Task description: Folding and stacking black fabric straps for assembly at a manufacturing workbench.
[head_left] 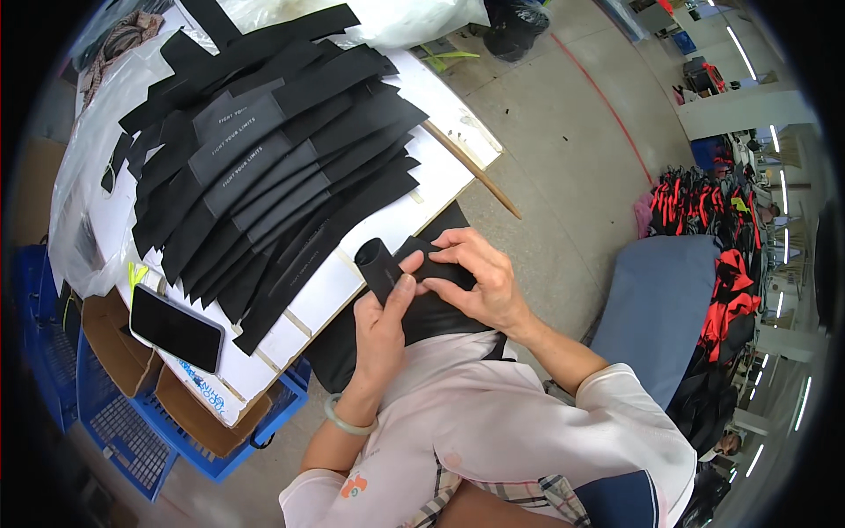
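Observation:
Over my lap, at the table's near edge, both hands hold a black fabric strip (380, 269). One end of it curls into an open tube that stands up above my left hand (382, 330), whose thumb presses against it. My right hand (478, 280) pinches the flatter part on the right between thumb and fingers. The fingertips of both hands nearly meet at the middle of the strip. A large fanned pile of similar black strips (308, 132) with pale print covers much of the white table (352, 231) beyond my hands.
A dark-screened phone (176, 328) lies at the table's left corner. Blue crates (123, 440) and cardboard boxes (114, 339) stand below it. A wooden stick (475, 170) juts past the table's right edge. Farther right are a blue-grey cloth (656, 304) and heaped red-and-black goods (704, 207).

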A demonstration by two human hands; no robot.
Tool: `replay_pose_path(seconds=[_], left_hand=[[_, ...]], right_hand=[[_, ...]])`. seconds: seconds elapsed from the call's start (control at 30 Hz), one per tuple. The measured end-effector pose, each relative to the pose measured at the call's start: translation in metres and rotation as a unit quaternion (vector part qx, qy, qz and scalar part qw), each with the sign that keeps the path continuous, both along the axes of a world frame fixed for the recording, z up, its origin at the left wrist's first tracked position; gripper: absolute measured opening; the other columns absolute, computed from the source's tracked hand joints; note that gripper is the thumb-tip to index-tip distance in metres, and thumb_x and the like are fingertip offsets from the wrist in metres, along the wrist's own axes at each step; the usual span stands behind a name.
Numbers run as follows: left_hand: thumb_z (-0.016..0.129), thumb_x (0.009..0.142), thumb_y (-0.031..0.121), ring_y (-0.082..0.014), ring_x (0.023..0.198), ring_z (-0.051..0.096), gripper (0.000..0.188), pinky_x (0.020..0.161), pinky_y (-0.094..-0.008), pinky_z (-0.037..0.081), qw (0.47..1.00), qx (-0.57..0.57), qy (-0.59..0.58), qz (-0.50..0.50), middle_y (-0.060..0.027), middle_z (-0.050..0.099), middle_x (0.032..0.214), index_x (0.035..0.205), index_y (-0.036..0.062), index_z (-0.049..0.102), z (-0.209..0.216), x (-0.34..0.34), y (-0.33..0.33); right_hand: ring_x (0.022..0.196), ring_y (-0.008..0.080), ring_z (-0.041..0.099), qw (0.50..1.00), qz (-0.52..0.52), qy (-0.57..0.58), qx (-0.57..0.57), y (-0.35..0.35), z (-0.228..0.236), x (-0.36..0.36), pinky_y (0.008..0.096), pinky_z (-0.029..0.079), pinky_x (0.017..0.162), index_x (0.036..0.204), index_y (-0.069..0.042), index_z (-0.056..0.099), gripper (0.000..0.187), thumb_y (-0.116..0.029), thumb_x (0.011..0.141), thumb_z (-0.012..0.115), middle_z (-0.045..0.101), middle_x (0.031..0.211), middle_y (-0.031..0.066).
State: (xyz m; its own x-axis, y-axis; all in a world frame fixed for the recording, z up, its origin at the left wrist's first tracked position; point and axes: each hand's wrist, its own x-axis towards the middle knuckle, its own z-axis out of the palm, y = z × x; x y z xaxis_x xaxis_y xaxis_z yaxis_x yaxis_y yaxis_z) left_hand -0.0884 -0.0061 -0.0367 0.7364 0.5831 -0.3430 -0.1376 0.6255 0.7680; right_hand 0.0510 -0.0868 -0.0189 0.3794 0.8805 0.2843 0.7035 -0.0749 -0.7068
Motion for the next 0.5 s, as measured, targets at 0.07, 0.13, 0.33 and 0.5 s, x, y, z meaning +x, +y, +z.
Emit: replay_pose_path(seconds=[0.07, 0.13, 0.33, 0.5], left_hand=[[0.051, 0.094, 0.021, -0.0123, 0.089, 0.057, 0.036, 0.086, -0.0264, 0.043, 0.999, 0.017, 0.027, 0.043, -0.0095, 0.063, 0.101, 0.117, -0.0066, 0.057, 0.001, 0.000, 0.002], [0.050, 0.094, 0.020, -0.0160, 0.091, 0.060, 0.036, 0.085, -0.0277, 0.045, 0.999, 0.000, 0.024, 0.025, -0.0121, 0.063, 0.102, 0.115, -0.0087, 0.056, 0.003, 0.001, 0.004], [0.051, 0.093, 0.015, -0.0215, 0.082, 0.065, 0.034, 0.079, -0.0298, 0.051, 0.995, -0.062, -0.031, 0.067, -0.0167, 0.066, 0.091, 0.115, -0.0112, 0.054, 0.012, 0.006, 0.011], [0.055, 0.091, 0.011, -0.0138, 0.070, 0.060, 0.037, 0.069, -0.0259, 0.049, 0.999, 0.048, -0.025, 0.003, -0.0125, 0.065, 0.084, 0.120, -0.0094, 0.051, 0.010, 0.006, 0.013]], right_hand=[[0.082, 0.0241, 0.063, 1.000, -0.011, 0.025, 0.013, -0.003, 0.000, 0.001, 0.0301, 0.051, 0.068, 0.082, 0.002, 0.063, 0.023, -0.001, 0.063, 0.077, 0.061, 0.097, 0.0136], [0.080, 0.0227, 0.063, 0.999, -0.021, 0.011, 0.027, -0.003, -0.001, 0.000, 0.0292, 0.050, 0.067, 0.079, 0.002, 0.062, 0.019, 0.000, 0.065, 0.075, 0.061, 0.095, 0.0129], [0.071, 0.0156, 0.061, 0.993, -0.058, 0.087, 0.045, 0.000, 0.005, 0.004, 0.0246, 0.047, 0.063, 0.073, 0.002, 0.061, 0.010, 0.002, 0.069, 0.069, 0.063, 0.084, 0.0087], [0.070, 0.0116, 0.059, 0.984, -0.042, 0.169, 0.021, 0.003, 0.022, 0.009, 0.0227, 0.045, 0.062, 0.072, 0.001, 0.060, 0.008, 0.003, 0.070, 0.068, 0.063, 0.082, 0.0072]])
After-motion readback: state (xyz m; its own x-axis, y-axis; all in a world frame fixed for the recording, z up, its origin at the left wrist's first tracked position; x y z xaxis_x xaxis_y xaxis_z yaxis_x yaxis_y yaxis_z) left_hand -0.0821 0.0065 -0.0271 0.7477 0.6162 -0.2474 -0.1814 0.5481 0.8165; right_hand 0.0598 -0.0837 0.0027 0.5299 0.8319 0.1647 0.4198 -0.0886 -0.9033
